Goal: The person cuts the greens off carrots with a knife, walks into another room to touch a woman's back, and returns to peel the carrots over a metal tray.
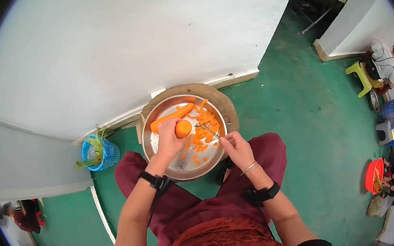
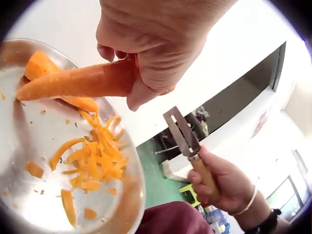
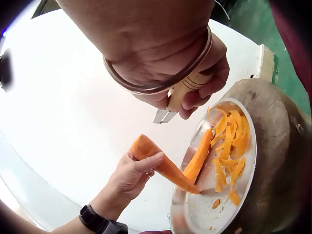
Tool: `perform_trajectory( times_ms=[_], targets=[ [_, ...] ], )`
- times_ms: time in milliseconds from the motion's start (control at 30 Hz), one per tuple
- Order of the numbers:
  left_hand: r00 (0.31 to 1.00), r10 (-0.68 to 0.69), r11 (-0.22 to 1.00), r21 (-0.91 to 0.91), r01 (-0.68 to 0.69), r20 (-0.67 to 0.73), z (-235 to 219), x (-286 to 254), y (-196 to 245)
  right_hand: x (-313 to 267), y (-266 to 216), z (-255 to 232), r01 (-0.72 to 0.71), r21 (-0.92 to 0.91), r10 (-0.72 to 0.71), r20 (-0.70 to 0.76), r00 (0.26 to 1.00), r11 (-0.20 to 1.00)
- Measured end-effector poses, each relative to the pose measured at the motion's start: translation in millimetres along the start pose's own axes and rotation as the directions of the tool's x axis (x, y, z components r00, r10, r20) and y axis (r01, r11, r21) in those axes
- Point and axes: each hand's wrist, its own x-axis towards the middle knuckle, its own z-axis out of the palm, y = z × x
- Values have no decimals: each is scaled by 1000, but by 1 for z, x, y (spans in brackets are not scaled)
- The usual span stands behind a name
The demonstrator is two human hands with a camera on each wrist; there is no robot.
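Observation:
My left hand (image 1: 170, 137) grips a carrot (image 2: 92, 82) by its thick end, the thin tip slanting down to the metal basin (image 1: 179, 175). In my right hand (image 1: 238, 150) is a peeler (image 2: 183, 134) with a wooden handle and a slotted flat blade, held by the handle. The blade is apart from the carrot in both wrist views. A second carrot (image 3: 199, 158) lies in the basin against its wall. Beside it are many orange peel strips (image 2: 95, 158) and a few small scraps.
The basin stands on a round wooden block (image 1: 230, 114) against the white wall (image 1: 134, 35). A blue basket (image 1: 108, 154) with green stalks is at my left. Far right, people sit near a yellow stool (image 1: 361, 78) and a red basin (image 1: 372, 175).

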Motion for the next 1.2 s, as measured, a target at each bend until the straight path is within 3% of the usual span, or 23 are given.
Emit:
perform_trajectory(
  times_ms=[133,233,300,333,433,533,667,767,967,1067,1200],
  targets=[
    [956,-276,917,-323,232,-98,-13,-29,14,0,-13,12,63,82,-67,41,997,995],
    [939,-298,902,-373,218,-170,-8,-50,9,-1,-23,20,118,65,-122,75,990,991],
    [884,-459,751,-571,333,-89,-7,-64,13,-5,-33,22,140,28,-142,88,986,990],
    [848,-528,653,-655,379,-36,-8,-69,16,-7,-38,22,152,10,-152,95,984,988],
    [810,-518,115,-916,384,275,-32,-83,38,-16,-48,25,177,-84,-163,145,976,981],
    [717,-491,-554,-812,181,495,-37,-100,26,-24,-45,36,281,-94,-265,152,952,955],
    [473,-580,-652,-726,219,663,-23,-112,15,-34,-44,48,444,-133,-414,204,887,886],
    [508,-593,-640,-749,172,624,-16,-118,6,-42,-47,52,535,-126,-497,245,833,835],
    [431,-568,-703,-686,191,702,-15,-119,5,-51,-51,59,575,-113,-538,247,806,810],
    [464,-471,-731,-626,270,750,-12,-121,3,-52,-52,61,576,-121,-529,277,802,809],
    [427,-500,-725,-634,269,753,-15,-117,13,-52,-51,63,604,-144,-552,282,785,784]
  ],
)
